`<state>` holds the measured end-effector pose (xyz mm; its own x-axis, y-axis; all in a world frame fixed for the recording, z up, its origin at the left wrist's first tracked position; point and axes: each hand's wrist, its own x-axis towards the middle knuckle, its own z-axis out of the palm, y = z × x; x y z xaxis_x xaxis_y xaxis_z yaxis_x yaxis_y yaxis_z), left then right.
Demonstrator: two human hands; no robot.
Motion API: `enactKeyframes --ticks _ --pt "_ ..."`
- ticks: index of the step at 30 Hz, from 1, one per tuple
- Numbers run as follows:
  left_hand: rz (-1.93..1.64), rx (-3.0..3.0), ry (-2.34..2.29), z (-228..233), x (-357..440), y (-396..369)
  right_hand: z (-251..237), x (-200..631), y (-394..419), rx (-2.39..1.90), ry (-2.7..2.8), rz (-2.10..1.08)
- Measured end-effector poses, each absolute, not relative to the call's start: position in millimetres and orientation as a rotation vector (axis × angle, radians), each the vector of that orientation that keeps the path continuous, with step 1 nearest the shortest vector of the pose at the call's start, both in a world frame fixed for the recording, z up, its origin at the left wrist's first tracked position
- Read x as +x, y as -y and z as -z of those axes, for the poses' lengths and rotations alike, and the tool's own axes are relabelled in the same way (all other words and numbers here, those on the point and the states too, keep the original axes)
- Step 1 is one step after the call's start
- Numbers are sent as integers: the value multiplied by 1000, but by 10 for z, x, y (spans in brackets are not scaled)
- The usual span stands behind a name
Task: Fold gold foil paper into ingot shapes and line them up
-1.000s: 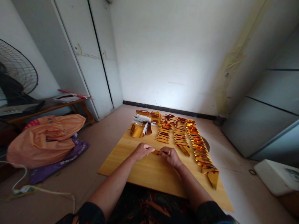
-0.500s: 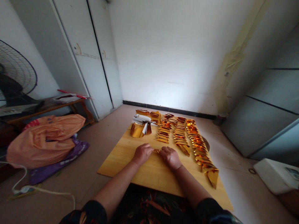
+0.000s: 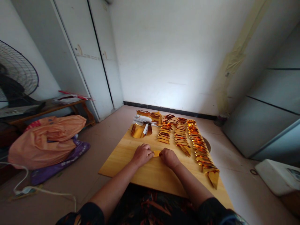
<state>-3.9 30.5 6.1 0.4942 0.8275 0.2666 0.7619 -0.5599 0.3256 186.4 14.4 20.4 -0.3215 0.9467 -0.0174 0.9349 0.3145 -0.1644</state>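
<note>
Head view: a tall pale wardrobe (image 3: 93, 59) stands at the far left, and a pale wooden bench (image 3: 119, 162) spreads out in front of the person. On the floor, a purple bag (image 3: 53, 168) lies at the left under orange cloth, and a white box (image 3: 269, 176) sits at the right. Folded gold foil pieces lie overlapping on the bench in a long right row (image 3: 200, 150), a middle row (image 3: 181, 136) and a shorter left row (image 3: 164, 134); at the far left are a curled gold foil sheet (image 3: 137, 131) and a white roll (image 3: 142, 118). Near the middle, the left hand (image 3: 142, 155) pinches one end of a small gold foil strip (image 3: 157, 153), while the right hand (image 3: 170, 158), fingers curled in, grips the other, so the strip spans the gap between them; whether it rests on the bench I cannot tell. Such thin foil probably wants light, even tension, both ends level, and fingertips close to the edges so that it neither twists nor tears. The purple bag bears white lettering and the box a dark label (image 3: 295, 174), both too blurred to read.
</note>
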Motion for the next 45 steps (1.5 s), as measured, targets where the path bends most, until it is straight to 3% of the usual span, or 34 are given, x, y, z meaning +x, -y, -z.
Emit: enactKeyframes --ticks 10,20,30,45 --pt "-577 2274 -1622 46 11 -353 -253 1627 -124 -2138 2154 -293" --pt "-433 2268 -1583 16 -17 -380 -166 1873 -218 -1995 2105 -506" --pt "-514 2367 -1565 28 -23 -352 -176 1961 -180 -1565 2591 -80" --pt "-459 2166 -2124 -117 290 -238 126 1815 -268 -1597 2570 164"
